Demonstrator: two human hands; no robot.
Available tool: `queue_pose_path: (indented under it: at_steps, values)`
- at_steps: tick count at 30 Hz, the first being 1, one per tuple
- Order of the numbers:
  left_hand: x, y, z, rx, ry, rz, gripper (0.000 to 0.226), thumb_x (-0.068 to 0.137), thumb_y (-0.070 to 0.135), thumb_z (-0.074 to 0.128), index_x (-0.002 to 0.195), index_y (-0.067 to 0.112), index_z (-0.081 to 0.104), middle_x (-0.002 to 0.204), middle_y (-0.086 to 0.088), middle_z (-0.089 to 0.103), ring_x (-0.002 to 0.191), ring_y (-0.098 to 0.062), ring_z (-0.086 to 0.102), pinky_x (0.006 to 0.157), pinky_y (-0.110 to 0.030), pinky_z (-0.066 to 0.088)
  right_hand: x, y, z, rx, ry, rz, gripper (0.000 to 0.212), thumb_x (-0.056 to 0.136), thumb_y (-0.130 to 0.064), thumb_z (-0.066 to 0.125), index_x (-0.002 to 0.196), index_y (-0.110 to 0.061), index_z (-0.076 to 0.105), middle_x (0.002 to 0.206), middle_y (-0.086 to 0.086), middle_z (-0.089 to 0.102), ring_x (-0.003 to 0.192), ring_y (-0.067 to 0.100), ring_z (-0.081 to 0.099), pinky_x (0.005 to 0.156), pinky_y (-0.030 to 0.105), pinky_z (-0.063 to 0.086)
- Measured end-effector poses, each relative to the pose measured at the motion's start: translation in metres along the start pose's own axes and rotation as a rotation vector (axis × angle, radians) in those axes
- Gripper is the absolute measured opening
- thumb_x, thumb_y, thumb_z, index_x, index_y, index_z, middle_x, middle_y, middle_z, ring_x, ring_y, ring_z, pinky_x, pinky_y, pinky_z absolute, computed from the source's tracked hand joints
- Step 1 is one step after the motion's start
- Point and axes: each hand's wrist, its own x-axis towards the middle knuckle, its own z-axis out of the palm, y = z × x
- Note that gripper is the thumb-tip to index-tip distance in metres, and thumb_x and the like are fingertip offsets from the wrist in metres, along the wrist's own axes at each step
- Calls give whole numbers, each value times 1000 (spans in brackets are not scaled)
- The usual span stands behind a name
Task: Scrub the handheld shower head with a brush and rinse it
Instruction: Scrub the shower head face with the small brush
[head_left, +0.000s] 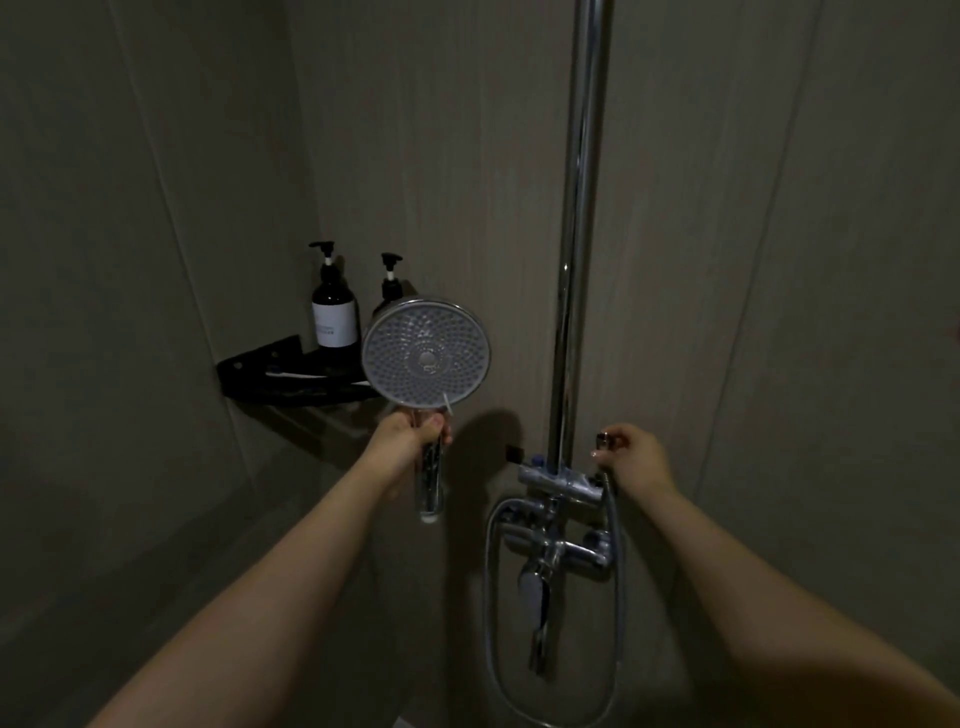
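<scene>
The handheld shower head (426, 353) is round, with a grey nozzle face turned toward me and a chrome handle pointing down. My left hand (410, 434) is shut on the top of that handle, just under the round face. The handle's lower end is free, with no hose on it. My right hand (631, 454) pinches the metal end fitting of the shower hose (602, 440) above the mixer valve (563, 486). The grey hose (617, 597) loops down below the valve. No brush shows in the head view.
A chrome riser pipe (579, 208) runs up the wall from the mixer valve. A lever tap (535, 592) hangs under the valve. A black corner shelf (280, 374) at the left holds two dark pump bottles (334, 306). Tiled walls close in on both sides.
</scene>
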Motion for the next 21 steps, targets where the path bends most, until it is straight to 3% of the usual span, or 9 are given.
queue_pose_path:
  at_steps: [3,6,7,9,11,13,15,18,21]
  values:
    - [0,-1,2,-14,2,2,24,95,2,41,78,9,57,71,-6,56,52,0,58,65,-15,47,5,-5,-4,-118,-31,11,28,82,-2,66,109,1,59,90,9,54,86,19,51,77,26,38]
    - [0,-4,3,-52,19,-14,23,95,1,43,78,10,57,70,-4,57,61,-8,58,75,-24,45,9,-7,-9,-175,-11,63,11,83,-2,65,78,-5,55,80,11,55,81,18,52,72,25,40]
    - [0,-5,3,-60,23,-23,23,95,2,43,79,10,57,72,-5,57,64,-10,57,76,-25,45,11,-5,-11,-177,-19,99,22,84,-2,63,66,-7,51,67,10,57,72,17,55,67,24,45]
    - [-1,-6,4,-55,27,-28,21,95,3,44,80,10,58,72,-4,58,61,-7,58,74,-23,46,11,-1,-12,-132,-63,209,34,85,1,60,56,-8,46,37,3,52,40,12,56,43,16,47]
    - [-1,-8,5,-51,23,-25,21,94,3,45,79,9,58,69,-2,59,54,-1,59,70,-21,47,9,3,-10,-92,-63,259,32,84,3,61,57,-8,47,43,4,52,29,8,50,30,16,40]
    - [-1,-7,5,-43,17,-25,21,94,2,45,79,9,58,68,-2,59,53,-1,59,70,-22,47,9,6,-6,-74,-14,195,23,82,4,64,68,-10,52,60,7,53,37,4,53,36,17,43]
    - [-2,-5,6,-40,2,-19,21,94,2,44,79,9,58,72,-5,58,54,-2,59,72,-24,46,9,2,-5,9,-1,140,24,80,8,64,84,-13,53,71,6,53,57,13,55,38,14,46]
    - [-3,0,9,-58,3,-12,20,94,2,44,80,9,58,74,-5,57,55,-2,60,76,-26,45,9,-3,-9,51,-66,118,28,78,12,62,81,-14,53,85,14,53,66,19,54,43,19,51]
    - [-7,7,11,-71,1,0,20,94,2,43,80,8,56,74,-6,57,69,-14,57,78,-27,45,0,-2,-7,-77,-105,99,30,75,13,65,102,0,60,89,11,55,82,20,53,68,25,42]
